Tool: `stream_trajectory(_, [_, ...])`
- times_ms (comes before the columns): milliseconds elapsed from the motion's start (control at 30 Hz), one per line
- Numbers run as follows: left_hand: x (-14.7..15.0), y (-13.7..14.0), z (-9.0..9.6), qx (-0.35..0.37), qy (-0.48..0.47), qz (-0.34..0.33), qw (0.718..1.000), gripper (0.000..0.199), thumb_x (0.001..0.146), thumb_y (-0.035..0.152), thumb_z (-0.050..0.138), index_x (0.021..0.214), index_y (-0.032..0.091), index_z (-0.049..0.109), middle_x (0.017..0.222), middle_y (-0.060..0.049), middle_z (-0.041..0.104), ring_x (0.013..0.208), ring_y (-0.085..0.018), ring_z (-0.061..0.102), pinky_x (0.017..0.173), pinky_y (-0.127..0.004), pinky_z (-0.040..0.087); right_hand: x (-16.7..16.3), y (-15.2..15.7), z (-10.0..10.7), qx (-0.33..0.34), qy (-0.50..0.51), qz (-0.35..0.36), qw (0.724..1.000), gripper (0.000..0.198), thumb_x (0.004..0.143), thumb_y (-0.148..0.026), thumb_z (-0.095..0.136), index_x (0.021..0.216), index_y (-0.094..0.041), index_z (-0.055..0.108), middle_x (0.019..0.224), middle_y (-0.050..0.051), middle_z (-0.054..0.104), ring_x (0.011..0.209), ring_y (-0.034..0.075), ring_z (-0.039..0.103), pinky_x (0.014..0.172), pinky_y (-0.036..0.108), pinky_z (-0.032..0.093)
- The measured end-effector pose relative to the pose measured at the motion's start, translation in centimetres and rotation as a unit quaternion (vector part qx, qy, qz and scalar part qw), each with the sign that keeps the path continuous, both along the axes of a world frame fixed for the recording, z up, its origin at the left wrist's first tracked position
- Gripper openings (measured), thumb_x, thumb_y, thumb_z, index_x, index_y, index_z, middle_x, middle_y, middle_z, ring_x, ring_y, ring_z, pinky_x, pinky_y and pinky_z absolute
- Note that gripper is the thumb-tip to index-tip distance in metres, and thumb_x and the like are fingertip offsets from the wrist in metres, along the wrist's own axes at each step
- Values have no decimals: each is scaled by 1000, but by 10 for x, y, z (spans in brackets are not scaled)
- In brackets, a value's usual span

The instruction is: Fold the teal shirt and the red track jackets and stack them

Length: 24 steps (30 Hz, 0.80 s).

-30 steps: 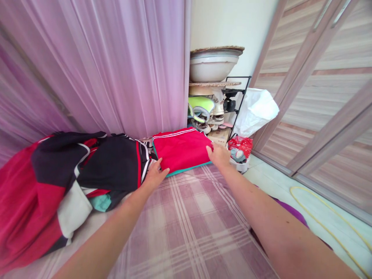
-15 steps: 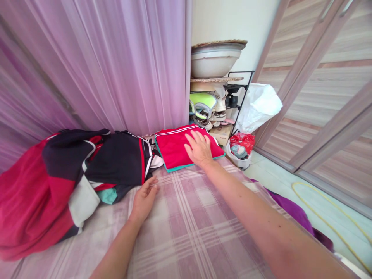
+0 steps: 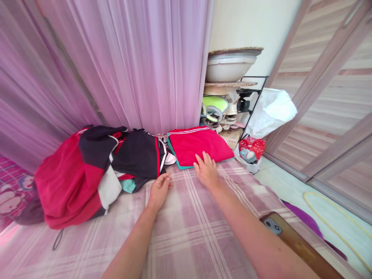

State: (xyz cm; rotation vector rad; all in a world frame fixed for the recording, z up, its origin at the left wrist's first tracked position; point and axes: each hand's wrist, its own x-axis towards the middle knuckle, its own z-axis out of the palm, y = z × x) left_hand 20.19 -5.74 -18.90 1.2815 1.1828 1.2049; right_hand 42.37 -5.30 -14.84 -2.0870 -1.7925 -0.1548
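Both hands flat, gripping nothing: right hand point(image 3: 207, 171) fingertips on folded red garment point(image 3: 200, 146) at the bed point(image 3: 192, 228) edge (likely smoothing it); left hand point(image 3: 159, 188) beside the unfolded pile point(image 3: 95, 166).

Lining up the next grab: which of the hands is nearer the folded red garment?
Right. The right hand lies flat with its fingertips on the near edge of the folded red garment; the left hand rests on the plaid sheet, apart from it.
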Motion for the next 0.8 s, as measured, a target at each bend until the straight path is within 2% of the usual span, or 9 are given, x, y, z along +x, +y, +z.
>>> stream_trajectory(100, [1, 4, -1, 12, 47, -4, 999, 27, 80, 40, 59, 99, 24, 70, 91, -3, 75, 75, -16, 70, 73, -30, 58, -15, -47, -13, -55, -2, 46, 997, 46, 97, -34, 43, 141, -23, 54, 154, 14, 41, 141, 27, 36, 113, 47, 27])
stream_trajectory(200, [3, 4, 4, 29, 110, -21, 993, 25, 80, 34, 55, 96, 23, 70, 90, -3, 76, 78, -17, 71, 77, -32, 58, -25, -89, -13, -112, 2, 68, 991, 43, 97, -33, 43, 136, -24, 58, 150, 13, 47, 139, 27, 39, 113, 49, 25])
stream_trajectory(300, [1, -6, 14, 54, 139, -30, 988, 21, 77, 29, 56, 89, 21, 71, 89, -3, 76, 86, -19, 71, 86, -35, 56, -34, -126, -10, -126, 13, 72, 989, 43, 96, -31, 45, 137, -24, 57, 150, 13, 47, 140, 28, 39, 112, 50, 26])
stream_trajectory(400, [-10, -33, 22, 82, 171, -29, 981, 19, 73, 24, 58, 84, 22, 73, 93, -4, 76, 94, -21, 69, 96, -38, 51, -41, -155, -15, -106, 7, 79, 991, 42, 96, -29, 46, 135, -27, 59, 148, 11, 50, 138, 27, 42, 112, 50, 27])
stream_trajectory(500, [-32, -70, 24, 102, 204, -18, 974, 20, 73, 23, 58, 85, 23, 74, 93, -5, 76, 94, -21, 69, 96, -39, 51, -45, -171, -23, -71, -2, 76, 995, 40, 96, -25, 44, 132, -28, 62, 144, 10, 54, 135, 26, 45, 112, 47, 28])
stream_trajectory(633, [-71, -118, 19, 134, 249, 16, 959, 24, 79, 29, 52, 88, 24, 74, 95, -5, 76, 94, -22, 69, 93, -40, 52, -45, -174, -24, -31, 8, 84, 996, 35, 94, -24, 46, 122, -27, 67, 137, 9, 61, 129, 24, 51, 109, 42, 32])
stream_trajectory(800, [-110, -157, 11, 124, 228, 91, 962, 25, 80, 37, 53, 89, 25, 73, 94, -5, 75, 94, -24, 69, 93, -43, 52, -42, -172, -22, -6, 29, 92, 995, 33, 92, -21, 46, 114, -24, 71, 131, 8, 65, 123, 22, 55, 107, 39, 33])
